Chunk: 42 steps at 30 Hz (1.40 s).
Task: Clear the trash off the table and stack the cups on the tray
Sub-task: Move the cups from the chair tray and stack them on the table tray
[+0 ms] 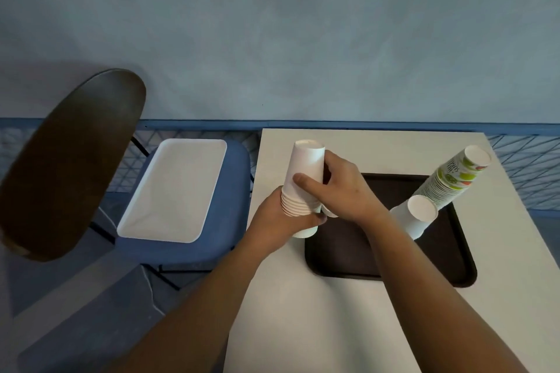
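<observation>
At the edge of the bench [333,312], beside the tray [348,263], my left hand [272,221] grasps the base of the cup stack [304,166] and my right hand [342,188] grasps its top, apparently to steady it.

Dim, even, cool light; blue-grey cast over wall [303,24]. No glare, no hot spots. Worktop [333,327] brightest area, pale and flat. Soft shadow of chair back [69,160] on wall at 10 o'clock; floor at 7 o'clock deep in shade. Tray [348,251] near black, detail lost. White cup stack [303,179], held in my left grip [281,221] and right grip [342,191], evenly lit, rims slightly soft. Whole picture mildly smeared, wall blotchy. Wide-lens stretch: printed cup stack [448,182] at 2 o'clock leans outward, my forearms balloon toward 6 o'clock.
</observation>
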Available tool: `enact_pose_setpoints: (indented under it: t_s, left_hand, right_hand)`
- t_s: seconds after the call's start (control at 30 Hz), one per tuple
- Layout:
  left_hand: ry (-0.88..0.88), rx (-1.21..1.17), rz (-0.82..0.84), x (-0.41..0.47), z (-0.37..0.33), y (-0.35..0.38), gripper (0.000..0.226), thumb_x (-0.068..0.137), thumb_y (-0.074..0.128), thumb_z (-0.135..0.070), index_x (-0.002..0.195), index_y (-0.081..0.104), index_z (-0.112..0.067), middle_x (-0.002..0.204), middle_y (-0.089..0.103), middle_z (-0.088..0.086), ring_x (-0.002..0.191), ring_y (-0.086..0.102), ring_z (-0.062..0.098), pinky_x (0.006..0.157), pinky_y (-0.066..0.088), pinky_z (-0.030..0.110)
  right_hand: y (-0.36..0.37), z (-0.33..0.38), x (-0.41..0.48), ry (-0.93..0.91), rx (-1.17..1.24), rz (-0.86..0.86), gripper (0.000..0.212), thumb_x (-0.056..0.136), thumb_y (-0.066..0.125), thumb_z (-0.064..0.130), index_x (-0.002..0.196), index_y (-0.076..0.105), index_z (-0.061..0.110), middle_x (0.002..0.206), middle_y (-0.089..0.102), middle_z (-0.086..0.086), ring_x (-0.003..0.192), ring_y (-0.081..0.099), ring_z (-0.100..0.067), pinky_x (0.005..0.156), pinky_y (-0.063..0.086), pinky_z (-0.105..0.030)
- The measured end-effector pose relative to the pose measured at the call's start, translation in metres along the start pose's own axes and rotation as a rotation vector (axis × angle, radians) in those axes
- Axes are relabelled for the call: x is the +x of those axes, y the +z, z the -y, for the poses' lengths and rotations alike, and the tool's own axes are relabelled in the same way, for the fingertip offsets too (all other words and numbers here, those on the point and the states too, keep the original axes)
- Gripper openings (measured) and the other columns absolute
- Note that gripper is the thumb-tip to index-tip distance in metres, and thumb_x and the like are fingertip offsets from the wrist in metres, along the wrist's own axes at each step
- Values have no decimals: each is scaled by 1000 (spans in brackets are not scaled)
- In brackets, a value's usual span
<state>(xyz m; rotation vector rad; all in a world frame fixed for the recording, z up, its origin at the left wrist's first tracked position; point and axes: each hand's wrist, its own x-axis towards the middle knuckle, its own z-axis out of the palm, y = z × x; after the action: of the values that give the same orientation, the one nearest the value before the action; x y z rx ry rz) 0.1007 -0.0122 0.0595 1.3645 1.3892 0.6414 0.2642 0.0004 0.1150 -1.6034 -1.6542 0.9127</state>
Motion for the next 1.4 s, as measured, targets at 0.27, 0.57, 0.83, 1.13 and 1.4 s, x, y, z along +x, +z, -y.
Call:
enact_pose_setpoints:
  t_s: [0.27,0.57,0.83,1.13,1.4]
  left_hand:
    - [45,158,-60,-4,-7,-4,72,58,92,-59,116,58,-34,104,69,-12,95,67,9,81,58,31]
    - [49,215,-69,-6,-3,-1,75,59,91,-61,120,57,-33,111,68,-13,98,66,12,81,55,29]
    - [48,58,-81,-5,18,-4,79,65,93,-53,129,51,-37,117,62,-17,106,64,13,92,60,37]
    - [71,-83,-80,1,13,-10,77,68,91,-51,133,52,-36,118,65,-16,110,66,11,86,61,29]
    - [74,-78,-74,5,7,-8,74,70,92,-47,131,52,-41,116,65,-21,108,65,4,88,60,28]
  right_hand:
    - [2,10,-15,-7,50,-184,52,85,76,46,125,57,18,112,67,4,98,66,-12,78,57,-25]
    - [-4,14,-18,8,67,-385,40,85,75,45,111,58,20,94,65,11,84,61,2,62,45,-6]
    - [-14,-20,3,313,552,-661,35,81,71,56,97,65,25,91,72,7,89,70,-10,83,59,-40]
    - [20,-84,26,331,38,-628,52,79,73,50,111,53,14,103,60,0,94,59,-20,77,49,-35]
    - [54,-140,29,492,29,-323,54,83,77,37,127,54,16,123,63,-4,116,60,-28,96,52,-45]
